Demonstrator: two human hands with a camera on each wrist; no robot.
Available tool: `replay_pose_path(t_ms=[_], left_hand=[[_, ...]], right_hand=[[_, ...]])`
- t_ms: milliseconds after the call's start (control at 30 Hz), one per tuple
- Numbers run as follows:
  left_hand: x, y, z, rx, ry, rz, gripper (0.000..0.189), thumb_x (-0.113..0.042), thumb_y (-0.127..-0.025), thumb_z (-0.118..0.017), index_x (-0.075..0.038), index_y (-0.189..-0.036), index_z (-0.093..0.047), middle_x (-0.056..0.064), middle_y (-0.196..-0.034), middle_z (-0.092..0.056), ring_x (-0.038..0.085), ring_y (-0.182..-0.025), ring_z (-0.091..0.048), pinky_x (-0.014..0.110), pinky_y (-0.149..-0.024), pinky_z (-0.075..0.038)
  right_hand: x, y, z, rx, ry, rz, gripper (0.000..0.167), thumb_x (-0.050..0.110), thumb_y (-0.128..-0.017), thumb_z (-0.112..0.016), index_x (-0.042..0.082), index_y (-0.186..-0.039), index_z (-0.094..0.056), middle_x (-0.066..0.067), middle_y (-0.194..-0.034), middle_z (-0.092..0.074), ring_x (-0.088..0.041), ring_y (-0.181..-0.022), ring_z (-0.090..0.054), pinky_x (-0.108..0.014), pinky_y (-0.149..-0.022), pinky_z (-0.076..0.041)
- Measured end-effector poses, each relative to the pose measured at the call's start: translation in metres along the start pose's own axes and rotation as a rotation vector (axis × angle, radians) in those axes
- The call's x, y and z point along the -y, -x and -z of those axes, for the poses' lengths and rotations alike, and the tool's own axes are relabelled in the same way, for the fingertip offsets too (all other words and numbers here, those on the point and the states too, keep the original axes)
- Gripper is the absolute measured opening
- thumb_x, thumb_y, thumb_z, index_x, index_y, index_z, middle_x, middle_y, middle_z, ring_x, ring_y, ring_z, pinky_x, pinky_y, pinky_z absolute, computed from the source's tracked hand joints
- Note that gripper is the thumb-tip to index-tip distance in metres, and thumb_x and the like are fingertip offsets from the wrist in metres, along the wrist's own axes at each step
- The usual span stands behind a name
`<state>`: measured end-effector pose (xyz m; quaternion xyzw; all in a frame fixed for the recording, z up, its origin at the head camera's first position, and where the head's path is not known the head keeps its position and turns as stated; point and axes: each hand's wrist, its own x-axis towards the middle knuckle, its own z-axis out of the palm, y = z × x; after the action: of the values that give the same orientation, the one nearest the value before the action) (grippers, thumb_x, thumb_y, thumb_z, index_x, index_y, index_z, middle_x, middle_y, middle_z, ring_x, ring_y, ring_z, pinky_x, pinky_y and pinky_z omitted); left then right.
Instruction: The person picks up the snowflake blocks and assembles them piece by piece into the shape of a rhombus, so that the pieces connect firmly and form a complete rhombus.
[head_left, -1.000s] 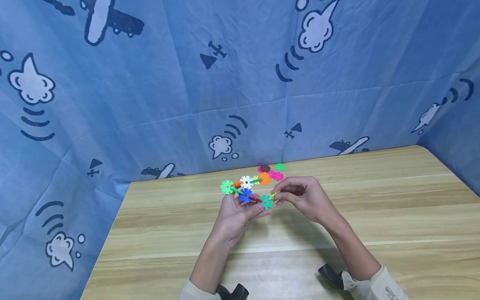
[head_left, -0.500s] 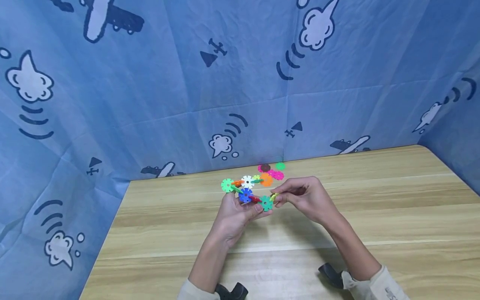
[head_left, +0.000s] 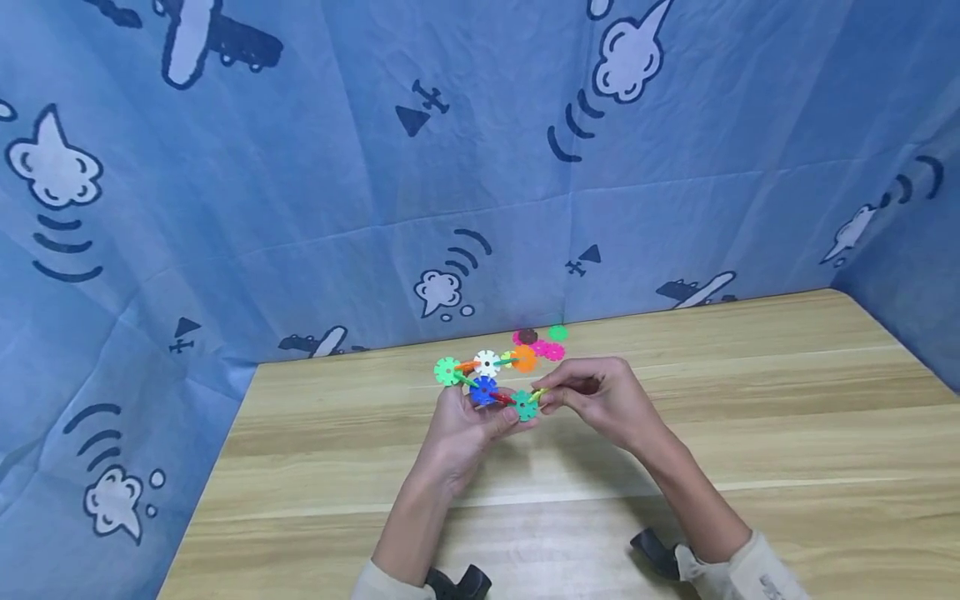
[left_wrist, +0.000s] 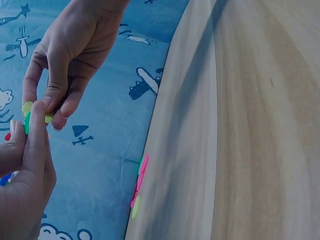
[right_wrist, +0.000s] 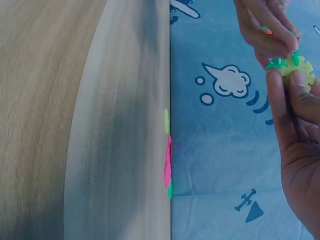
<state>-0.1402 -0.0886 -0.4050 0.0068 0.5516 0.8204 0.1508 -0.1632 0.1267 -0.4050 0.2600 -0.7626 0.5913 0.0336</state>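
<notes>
My left hand (head_left: 467,433) holds a chain of notched plastic discs joined edge to edge, its thumb on the teal-green disc (head_left: 524,406). From there the chain runs through a red disc (head_left: 502,398), a blue disc (head_left: 483,390) and a light green disc (head_left: 447,372), then back past a white disc (head_left: 487,363) to an orange disc (head_left: 524,358). My right hand (head_left: 600,396) pinches a yellow disc (right_wrist: 302,74) between thumb and fingers, at the edge of the teal-green one. In the left wrist view, fingers hide most of the chain.
Loose discs lie at the table's back edge: pink (head_left: 554,352), dark brown (head_left: 528,336), bright green (head_left: 557,332) and yellow. Behind the wooden table (head_left: 300,467) hangs a blue patterned cloth (head_left: 480,167). Black wrist straps (head_left: 655,553) show at both sleeves.
Both hands keep their holds on the chain and the yellow disc. The whole view shifts slightly, with hands and discs a little further left in the frame.
</notes>
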Motion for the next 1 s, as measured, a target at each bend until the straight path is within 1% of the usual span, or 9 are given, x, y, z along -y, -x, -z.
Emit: replay_pose_path(t_ms=[133, 233, 333, 433, 600, 700, 800, 867, 1000], left_hand=[[-0.003, 0.002, 0.005, -0.010, -0.001, -0.004, 0.049, 0.024, -0.092, -0.063, 0.004, -0.135, -0.048, 0.005, -0.102, -0.071, 0.018, -0.096, -0.077, 0.045, -0.093, -0.068], [-0.005, 0.003, 0.006, -0.008, 0.002, -0.002, 0.045, 0.023, -0.092, -0.063, 0.005, -0.131, -0.050, 0.003, -0.101, -0.072, 0.017, -0.094, -0.077, 0.045, -0.094, -0.068], [-0.006, 0.002, 0.006, 0.000, 0.011, 0.006, 0.039, 0.022, -0.092, -0.063, 0.007, -0.127, -0.053, 0.003, -0.100, -0.073, 0.016, -0.092, -0.078, 0.046, -0.096, -0.068], [-0.005, 0.001, 0.007, -0.002, 0.031, 0.014, 0.041, 0.021, -0.092, -0.063, 0.003, -0.127, -0.052, 0.003, -0.099, -0.071, 0.017, -0.092, -0.077, 0.048, -0.098, -0.067], [-0.005, 0.001, 0.009, -0.014, 0.055, 0.016, 0.049, 0.024, -0.088, -0.062, -0.003, -0.127, -0.049, 0.004, -0.098, -0.067, 0.016, -0.091, -0.076, 0.047, -0.095, -0.068], [-0.005, 0.000, 0.009, -0.005, 0.052, 0.020, 0.047, 0.023, -0.088, -0.062, -0.001, -0.127, -0.049, 0.004, -0.104, -0.066, 0.016, -0.093, -0.075, 0.045, -0.092, -0.069], [-0.005, -0.001, 0.009, 0.006, 0.049, 0.022, 0.051, 0.022, -0.088, -0.062, 0.001, -0.133, -0.049, 0.004, -0.113, -0.066, 0.016, -0.095, -0.075, 0.044, -0.091, -0.069], [-0.005, -0.001, 0.008, 0.014, 0.048, 0.022, 0.057, 0.022, -0.089, -0.062, 0.002, -0.140, -0.047, 0.002, -0.118, -0.066, 0.016, -0.094, -0.075, 0.042, -0.090, -0.070], [-0.007, -0.001, 0.010, 0.046, 0.052, 0.020, 0.064, 0.022, -0.088, -0.061, 0.004, -0.148, -0.046, -0.001, -0.107, -0.073, 0.015, -0.090, -0.075, 0.038, -0.087, -0.070]], right_hand=[[0.003, -0.003, -0.002, 0.031, 0.076, -0.052, 0.024, -0.012, -0.084, -0.082, -0.003, -0.106, -0.080, -0.017, -0.098, -0.082, -0.009, -0.086, -0.080, -0.025, -0.077, -0.069], [0.003, -0.006, 0.000, 0.056, 0.136, -0.100, 0.032, -0.009, -0.085, -0.083, -0.002, -0.116, -0.078, -0.015, -0.108, -0.082, -0.020, -0.098, -0.081, -0.025, -0.083, -0.068], [0.000, -0.008, 0.006, 0.068, 0.212, -0.141, 0.033, -0.008, -0.089, -0.081, -0.001, -0.121, -0.076, -0.015, -0.112, -0.082, -0.030, -0.105, -0.080, -0.031, -0.087, -0.069], [-0.008, -0.009, 0.011, 0.051, 0.270, -0.181, 0.029, -0.006, -0.093, -0.078, -0.001, -0.122, -0.076, -0.016, -0.114, -0.081, -0.034, -0.108, -0.078, -0.038, -0.089, -0.069], [-0.028, -0.014, 0.012, 0.007, 0.312, -0.248, 0.026, -0.007, -0.097, -0.072, -0.003, -0.123, -0.075, -0.020, -0.122, -0.078, -0.034, -0.106, -0.076, -0.044, -0.091, -0.068], [-0.040, -0.020, 0.010, 0.009, 0.351, -0.286, 0.031, -0.006, -0.099, -0.069, -0.003, -0.130, -0.071, -0.023, -0.128, -0.075, -0.035, -0.104, -0.075, -0.045, -0.090, -0.068], [-0.048, -0.029, 0.007, 0.038, 0.395, -0.327, 0.042, -0.001, -0.103, -0.066, -0.001, -0.145, -0.062, -0.025, -0.137, -0.070, -0.039, -0.108, -0.075, -0.046, -0.089, -0.068], [-0.052, -0.036, 0.005, 0.066, 0.423, -0.351, 0.049, 0.003, -0.105, -0.065, 0.000, -0.152, -0.055, -0.026, -0.143, -0.066, -0.043, -0.117, -0.072, -0.050, -0.095, -0.066], [-0.058, -0.044, 0.001, 0.117, 0.491, -0.366, 0.055, 0.006, -0.106, -0.063, -0.003, -0.157, -0.048, -0.029, -0.148, -0.062, -0.048, -0.130, -0.060, -0.058, -0.112, -0.054]])
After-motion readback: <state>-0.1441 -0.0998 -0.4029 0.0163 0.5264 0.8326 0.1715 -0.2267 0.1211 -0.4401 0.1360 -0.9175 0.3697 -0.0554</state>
